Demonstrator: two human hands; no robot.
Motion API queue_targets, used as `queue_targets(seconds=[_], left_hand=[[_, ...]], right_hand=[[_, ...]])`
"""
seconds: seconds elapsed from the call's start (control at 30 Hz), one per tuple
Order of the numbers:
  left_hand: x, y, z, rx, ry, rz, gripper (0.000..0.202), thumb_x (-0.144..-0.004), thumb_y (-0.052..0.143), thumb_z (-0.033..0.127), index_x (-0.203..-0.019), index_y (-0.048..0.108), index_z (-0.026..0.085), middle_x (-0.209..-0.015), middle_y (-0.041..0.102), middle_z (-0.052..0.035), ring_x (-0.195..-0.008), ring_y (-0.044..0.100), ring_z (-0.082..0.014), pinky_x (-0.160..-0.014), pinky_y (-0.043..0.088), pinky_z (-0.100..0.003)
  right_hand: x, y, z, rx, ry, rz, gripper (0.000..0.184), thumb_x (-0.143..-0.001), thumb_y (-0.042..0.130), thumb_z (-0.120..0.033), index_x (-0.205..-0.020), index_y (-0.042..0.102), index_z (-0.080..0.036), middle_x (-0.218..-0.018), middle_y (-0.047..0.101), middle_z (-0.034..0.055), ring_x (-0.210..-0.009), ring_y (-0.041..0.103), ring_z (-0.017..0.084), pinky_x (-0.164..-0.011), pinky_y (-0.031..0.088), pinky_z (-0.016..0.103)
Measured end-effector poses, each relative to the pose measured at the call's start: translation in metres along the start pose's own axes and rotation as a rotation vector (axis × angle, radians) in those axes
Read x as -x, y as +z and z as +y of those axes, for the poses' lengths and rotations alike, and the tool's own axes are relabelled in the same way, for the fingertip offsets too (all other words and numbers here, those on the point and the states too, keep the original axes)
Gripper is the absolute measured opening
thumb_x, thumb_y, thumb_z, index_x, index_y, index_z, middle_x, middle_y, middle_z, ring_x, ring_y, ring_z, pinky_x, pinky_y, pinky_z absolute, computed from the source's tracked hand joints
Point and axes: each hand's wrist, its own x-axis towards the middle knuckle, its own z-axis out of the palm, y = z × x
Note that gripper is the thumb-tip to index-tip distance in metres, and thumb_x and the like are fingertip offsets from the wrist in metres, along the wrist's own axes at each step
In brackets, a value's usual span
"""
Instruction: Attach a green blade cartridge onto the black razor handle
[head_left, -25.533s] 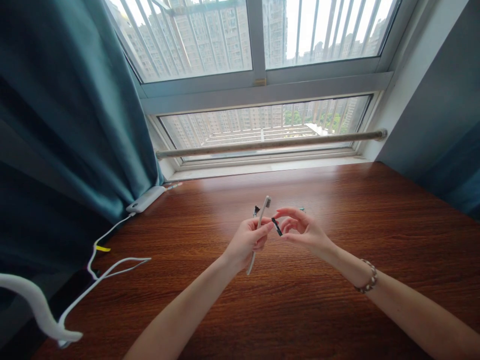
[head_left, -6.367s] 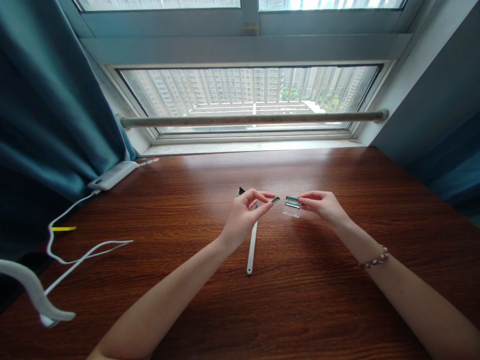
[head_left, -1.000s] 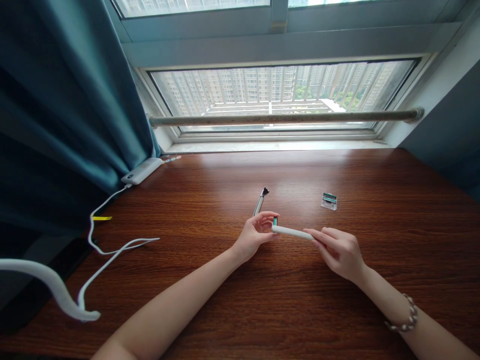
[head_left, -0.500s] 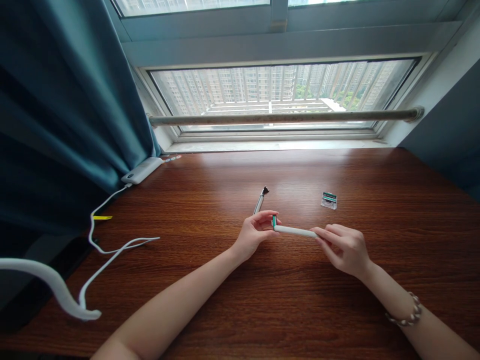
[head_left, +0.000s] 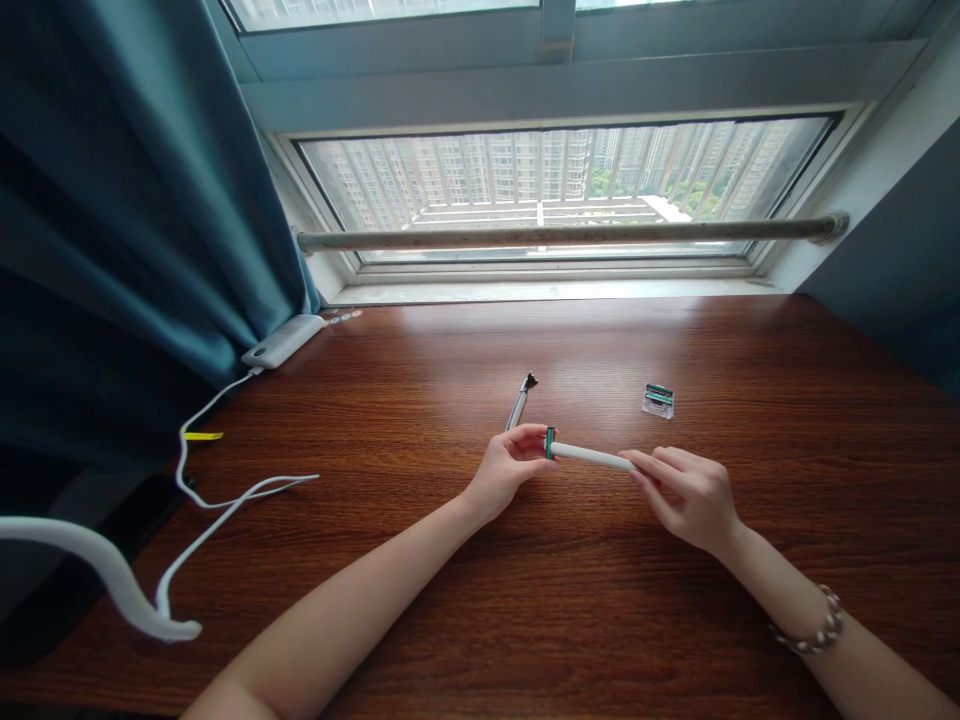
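My left hand (head_left: 511, 465) pinches a small razor blade cartridge (head_left: 551, 443), dark with a green strip, between thumb and fingers. From the other side my right hand (head_left: 686, 495) grips the end of a white razor handle (head_left: 592, 456). The handle's far tip meets the cartridge near its middle; whether they are locked together I cannot tell. Just beyond my left hand lies another razor (head_left: 519, 403) with a dark head, its lower end hidden by my fingers. A clear case with green-striped cartridges (head_left: 658, 400) rests on the table farther back to the right.
The brown wooden table (head_left: 420, 370) reaches to the window. On the left are a white power bank (head_left: 283, 342), its white cable (head_left: 225, 510), a thick curved white arm (head_left: 105, 570) and a yellow strip (head_left: 204, 436). A blue curtain (head_left: 150, 180) hangs beside them.
The handle's tip has shifted up slightly, from the cartridge's lower end to about its middle. The cartridge has turned a little. My hands stay nearly where they were.
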Motion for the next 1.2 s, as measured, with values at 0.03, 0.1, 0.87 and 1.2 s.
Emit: queue_targets(seconds=[0.03,0.1,0.87,1.2], left_hand=[[0.0004,0.0002,-0.0005,-0.001,-0.009,-0.006,0.036,-0.056,0.072,0.008,-0.090,0.063,0.016,-0.088,0.064,-0.0039,-0.076,0.059,-0.0135,-0.074,0.047,-0.027],[0.0014,0.0008,-0.0009,-0.006,-0.018,-0.021,0.034,-0.057,0.072,0.008,-0.089,0.063,0.015,-0.082,0.065,-0.0040,-0.074,0.060,-0.0134,-0.074,0.047,-0.028],[0.0040,0.0028,0.0022,-0.067,-0.059,-0.045,0.028,-0.055,0.074,0.012,-0.081,0.064,0.013,-0.078,0.063,-0.0023,-0.072,0.057,-0.0113,-0.072,0.045,-0.024],[0.0040,0.0051,0.0031,-0.030,-0.067,-0.024,0.057,-0.052,0.074,0.011,-0.106,0.059,0.022,-0.072,0.056,0.0021,-0.073,0.057,-0.0125,-0.069,0.045,-0.026]], right_hand=[[0.0000,0.0005,-0.0004,0.000,-0.001,-0.003,0.027,-0.081,0.051,-0.022,-0.106,0.059,-0.024,-0.068,0.057,-0.0004,-0.061,0.050,0.011,-0.058,0.034,0.023],[0.0000,0.0010,-0.0006,0.010,-0.004,-0.007,0.028,-0.081,0.051,-0.022,-0.108,0.059,-0.024,-0.068,0.057,-0.0006,-0.061,0.050,0.011,-0.058,0.034,0.023],[0.0001,0.0030,0.0024,0.041,0.081,0.051,0.025,-0.083,0.050,-0.024,-0.106,0.060,-0.022,-0.067,0.058,0.0000,-0.060,0.053,0.011,-0.058,0.036,0.022],[-0.0001,0.0027,-0.0003,0.069,0.074,0.047,0.027,-0.082,0.051,-0.023,-0.107,0.060,-0.024,-0.066,0.057,0.0001,-0.060,0.052,0.011,-0.060,0.036,0.023]])
